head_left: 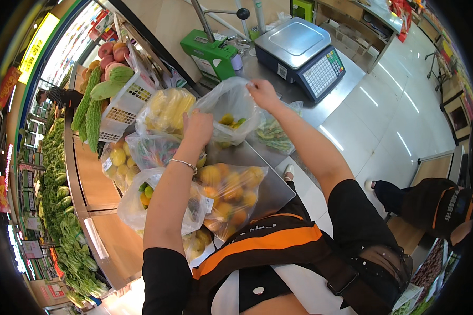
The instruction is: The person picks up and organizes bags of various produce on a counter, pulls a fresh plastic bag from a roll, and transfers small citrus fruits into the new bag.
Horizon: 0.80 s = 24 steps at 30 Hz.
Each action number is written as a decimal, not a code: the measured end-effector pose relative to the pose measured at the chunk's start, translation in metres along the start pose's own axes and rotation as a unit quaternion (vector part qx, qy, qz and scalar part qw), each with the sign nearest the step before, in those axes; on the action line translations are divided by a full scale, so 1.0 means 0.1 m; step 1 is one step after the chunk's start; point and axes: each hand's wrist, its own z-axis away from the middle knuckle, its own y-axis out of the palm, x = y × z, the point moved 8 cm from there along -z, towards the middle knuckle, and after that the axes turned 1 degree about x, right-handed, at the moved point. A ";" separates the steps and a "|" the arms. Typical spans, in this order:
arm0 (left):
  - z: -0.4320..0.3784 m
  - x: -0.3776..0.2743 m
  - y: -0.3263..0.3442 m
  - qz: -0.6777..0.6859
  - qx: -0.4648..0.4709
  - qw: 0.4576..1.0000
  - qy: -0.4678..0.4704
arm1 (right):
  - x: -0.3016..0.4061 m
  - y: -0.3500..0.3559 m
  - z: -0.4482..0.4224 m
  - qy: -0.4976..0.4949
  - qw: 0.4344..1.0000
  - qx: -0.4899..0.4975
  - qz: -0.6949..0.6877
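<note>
A clear plastic bag [226, 98] with several small green-yellow citrus fruits [231, 121] at its bottom hangs between my two hands, its mouth spread wide. My left hand [199, 126] pinches the near-left rim. The far-right rim is in the fingers of my right hand [263, 93]. Left of the bag lies a bag of yellow produce [165, 108]. Below my left wrist, a bag of orange fruit [230, 193] and another open plastic bag [161, 212] with small citrus rest on the counter. A bag of green vegetables [276, 132] lies beneath my right forearm.
A weighing scale [293, 43] with a keypad stands on the steel counter [339, 84]. Beside it is a green bag-sealing device [211, 55]. A white basket [128, 100] holds apples and bitter melons at left. Another person [433, 204] in a dark cap is at right.
</note>
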 end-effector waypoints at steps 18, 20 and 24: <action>-0.37 -0.46 0.73 0.084 0.071 0.994 0.024 | -0.82 -0.06 0.43 0.101 0.994 0.013 0.030; -0.30 -0.55 0.56 0.140 0.059 0.988 0.005 | -0.91 -0.11 0.50 0.131 0.991 0.001 0.019; -0.02 -0.87 0.41 0.310 0.018 0.950 0.031 | -0.77 -0.21 0.85 0.076 0.985 -0.151 -0.032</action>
